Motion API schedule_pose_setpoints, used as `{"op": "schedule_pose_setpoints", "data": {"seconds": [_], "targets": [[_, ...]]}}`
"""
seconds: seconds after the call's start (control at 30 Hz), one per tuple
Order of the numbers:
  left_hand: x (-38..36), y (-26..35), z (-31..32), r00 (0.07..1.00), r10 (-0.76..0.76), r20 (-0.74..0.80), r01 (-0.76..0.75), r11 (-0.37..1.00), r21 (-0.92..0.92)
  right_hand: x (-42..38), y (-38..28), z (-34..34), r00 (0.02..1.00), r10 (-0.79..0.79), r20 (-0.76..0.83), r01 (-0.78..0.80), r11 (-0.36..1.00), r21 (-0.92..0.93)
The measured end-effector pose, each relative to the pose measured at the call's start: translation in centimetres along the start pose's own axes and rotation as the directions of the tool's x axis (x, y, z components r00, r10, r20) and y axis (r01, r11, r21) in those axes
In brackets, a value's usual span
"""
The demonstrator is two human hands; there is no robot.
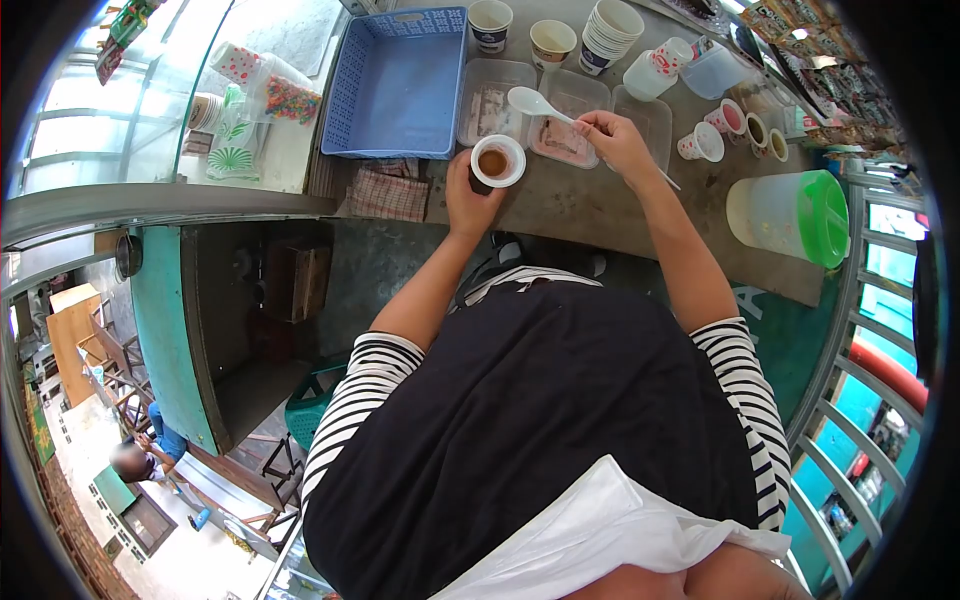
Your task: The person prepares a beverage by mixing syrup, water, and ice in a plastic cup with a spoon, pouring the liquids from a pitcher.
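Observation:
A small white cup [497,161] with brown contents is held in my left hand [472,200], near the counter's front edge. My right hand [617,145] grips the handle of a white spoon [532,102]; its bowl points left, above the containers and apart from the cup. Under and beside the spoon are clear plastic containers: one [492,112] behind the cup, one [562,143] with a little reddish content, and another [648,120] partly behind my right hand. A folded checked cloth [387,192] lies left of my left hand.
A blue basket [400,85] stands at the back left, stacked paper cups [608,35] at the back. Several small cups [733,117] and a green-lidded tub [790,215] are on the right. Sachets [825,75] hang at the upper right. A person [150,458] sits far off at the lower left.

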State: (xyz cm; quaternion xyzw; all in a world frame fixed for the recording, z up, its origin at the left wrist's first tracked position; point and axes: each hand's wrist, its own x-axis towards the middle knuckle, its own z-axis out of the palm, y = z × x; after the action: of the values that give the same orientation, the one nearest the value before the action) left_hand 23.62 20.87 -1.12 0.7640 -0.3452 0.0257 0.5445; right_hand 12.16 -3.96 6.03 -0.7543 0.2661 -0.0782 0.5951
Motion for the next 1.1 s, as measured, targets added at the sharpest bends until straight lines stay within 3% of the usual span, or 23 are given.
{"op": "schedule_pose_setpoints", "data": {"seconds": [0.03,0.1,0.23,0.3,0.33,0.47,0.53,0.57,0.6,0.63,0.7,0.77,0.8,0.83,0.87,0.9,0.93,0.97,1.03,1.07,1.1], "targets": [[0.0,0.1,0.0,1.000,0.002,0.004,-0.002,1.000,-0.022,0.0,0.2,0.1,1.000,0.002,-0.001,-0.002,1.000,0.001],[-0.2,-0.2,0.2,1.000,-0.014,0.005,0.014,0.998,-0.061,-0.2,-0.2,1.0,0.982,0.187,-0.031,-0.186,0.981,0.048],[-0.3,0.1,0.2,0.998,-0.048,0.047,0.054,0.990,-0.133,0.8,1.0,3.3,0.998,0.063,-0.009,-0.063,0.998,0.011],[-0.3,0.1,0.2,0.998,-0.027,0.053,0.035,0.988,-0.148,0.9,1.0,3.6,0.987,0.128,0.098,-0.146,0.967,0.209],[-0.3,0.0,0.2,0.999,-0.012,0.053,0.020,0.987,-0.162,0.6,1.0,3.2,0.988,0.124,0.088,-0.140,0.967,0.215],[-0.2,0.1,0.3,0.995,-0.001,0.100,0.021,0.980,-0.196,-3.4,2.5,-2.1,0.956,-0.031,-0.290,0.065,0.992,0.110],[-0.2,0.4,0.2,0.994,0.037,0.107,-0.024,0.992,-0.124,-7.6,1.7,-6.9,0.820,-0.221,-0.529,0.126,0.970,-0.210],[-0.1,0.5,0.4,0.992,0.032,0.125,-0.012,0.988,-0.157,-10.3,1.2,-8.9,0.697,-0.248,-0.672,0.095,0.962,-0.256],[0.0,0.9,0.9,0.989,0.049,0.138,-0.025,0.985,-0.169,-12.5,1.3,-11.1,0.548,-0.279,-0.789,0.058,0.953,-0.297],[-0.1,1.3,1.2,0.987,0.056,0.150,-0.028,0.983,-0.183,-14.5,2.4,-13.8,0.348,-0.434,-0.831,0.137,0.901,-0.412],[-0.1,2.4,2.2,0.982,0.070,0.175,-0.033,0.978,-0.207,-18.4,5.7,-19.8,-0.044,-0.536,-0.843,0.118,0.835,-0.537],[0.2,4.1,3.5,0.965,0.087,0.247,-0.032,0.975,-0.219,-21.8,7.5,-25.0,-0.267,-0.367,-0.891,0.012,0.923,-0.384],[0.3,5.1,4.3,0.949,0.089,0.303,-0.021,0.975,-0.221,-22.6,7.5,-26.6,-0.284,-0.366,-0.886,0.003,0.924,-0.383],[0.2,6.2,5.2,0.938,0.064,0.340,0.009,0.978,-0.209,-23.2,7.6,-28.1,-0.175,-0.014,-0.984,0.237,0.970,-0.056],[0.1,7.1,6.1,0.935,0.074,0.347,0.002,0.977,-0.215,-23.5,7.9,-29.7,0.014,0.314,-0.949,0.418,0.861,0.291],[0.0,8.0,7.0,0.919,0.150,0.365,-0.075,0.975,-0.211,-24.1,10.0,-32.2,0.256,0.126,-0.958,0.260,0.946,0.194],[-0.1,8.7,8.0,0.898,0.222,0.379,-0.151,0.966,-0.208,-24.5,12.0,-34.4,0.506,-0.029,-0.862,0.129,0.991,0.042],[-0.3,9.0,8.9,0.861,0.268,0.432,-0.209,0.961,-0.179,-24.0,11.5,-34.8,0.503,-0.033,-0.863,0.131,0.991,0.038],[-0.8,10.7,10.7,0.841,0.266,0.470,-0.190,0.960,-0.205,-22.3,10.0,-34.7,0.412,-0.448,-0.793,0.181,0.894,-0.411],[-1.2,11.6,11.6,0.820,0.259,0.511,-0.164,0.960,-0.225,-22.0,10.8,-36.3,0.418,-0.450,-0.789,0.182,0.892,-0.413],[-1.6,12.0,12.6,0.788,0.262,0.557,-0.167,0.962,-0.217,-21.4,12.8,-38.4,0.488,-0.550,-0.678,0.142,0.816,-0.561]]}}
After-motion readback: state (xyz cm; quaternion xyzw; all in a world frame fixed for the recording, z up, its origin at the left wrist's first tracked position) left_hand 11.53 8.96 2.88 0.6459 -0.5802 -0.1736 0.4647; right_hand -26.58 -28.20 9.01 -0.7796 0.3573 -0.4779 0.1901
